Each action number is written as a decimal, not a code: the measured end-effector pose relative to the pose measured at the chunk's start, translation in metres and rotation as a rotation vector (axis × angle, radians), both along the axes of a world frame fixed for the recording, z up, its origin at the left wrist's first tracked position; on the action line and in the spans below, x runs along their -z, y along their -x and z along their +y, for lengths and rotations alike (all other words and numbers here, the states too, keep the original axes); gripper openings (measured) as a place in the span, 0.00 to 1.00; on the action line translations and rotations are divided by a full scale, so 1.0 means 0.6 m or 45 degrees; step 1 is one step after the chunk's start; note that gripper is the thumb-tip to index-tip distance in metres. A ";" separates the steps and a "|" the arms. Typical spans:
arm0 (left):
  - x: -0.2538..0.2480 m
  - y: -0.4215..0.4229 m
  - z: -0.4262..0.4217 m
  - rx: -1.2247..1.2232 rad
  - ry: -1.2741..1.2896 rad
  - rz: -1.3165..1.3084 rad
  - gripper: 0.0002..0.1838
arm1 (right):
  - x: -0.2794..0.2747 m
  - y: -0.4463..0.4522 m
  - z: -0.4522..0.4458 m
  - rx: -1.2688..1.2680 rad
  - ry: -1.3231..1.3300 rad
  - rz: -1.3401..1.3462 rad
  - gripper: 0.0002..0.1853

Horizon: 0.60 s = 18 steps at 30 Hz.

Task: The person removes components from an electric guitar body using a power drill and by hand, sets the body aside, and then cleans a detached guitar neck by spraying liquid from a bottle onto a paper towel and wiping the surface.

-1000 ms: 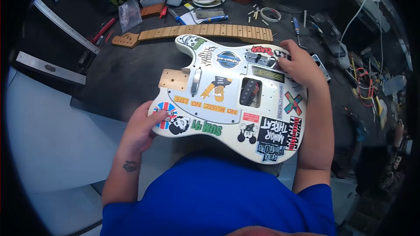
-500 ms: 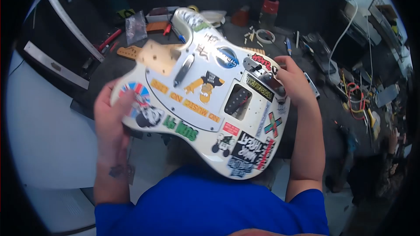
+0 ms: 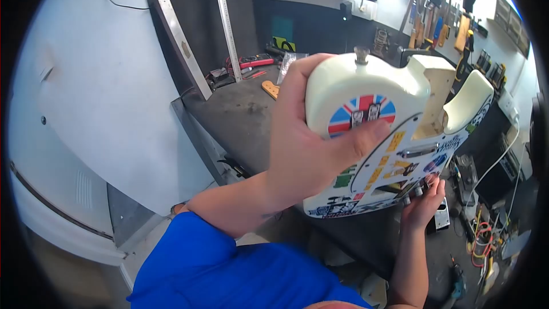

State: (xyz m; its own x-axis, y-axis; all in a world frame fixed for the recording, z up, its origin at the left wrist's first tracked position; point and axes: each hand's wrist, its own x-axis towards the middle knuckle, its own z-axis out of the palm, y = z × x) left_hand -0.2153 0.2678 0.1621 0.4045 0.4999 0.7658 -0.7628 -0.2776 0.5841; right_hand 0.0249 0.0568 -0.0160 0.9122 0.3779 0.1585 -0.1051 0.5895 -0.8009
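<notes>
A cream electric guitar body (image 3: pixel 394 88) covered in stickers is held up tilted over the bench, its rounded upper horn close to the camera. Wrapped round that end is my left hand (image 3: pixel 309 143), with the thumb on the face beside a Union Jack sticker (image 3: pixel 361 113) and the fingers behind the edge. My right hand (image 3: pixel 422 203) grips the far lower edge near the control knobs (image 3: pixel 413 193). A strap button (image 3: pixel 361 55) sticks up from the horn. The empty neck pocket (image 3: pixel 437 103) faces away, and a white pickguard carries a metal pickup (image 3: pixel 420 151).
Below lies a dark workbench (image 3: pixel 240 109) with a wooden guitar headstock (image 3: pixel 270 88), a red multimeter (image 3: pixel 255 61) and a plastic bag (image 3: pixel 290 64). Cables (image 3: pixel 482 240) and a rotary tool (image 3: pixel 457 280) are at right. Hand tools (image 3: pixel 437 28) hang on the wall. A metal straightedge (image 3: pixel 184 46) leans at left.
The guitar body has been lifted and tipped from lying nearly flat to steeply tilted, its left-hand end raised toward the camera. Both hands keep hold, and the view has swung up and left.
</notes>
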 end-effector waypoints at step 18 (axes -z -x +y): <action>-0.156 0.108 0.443 -0.779 0.106 -0.172 0.20 | -0.021 0.082 0.101 -0.201 1.101 -1.240 0.23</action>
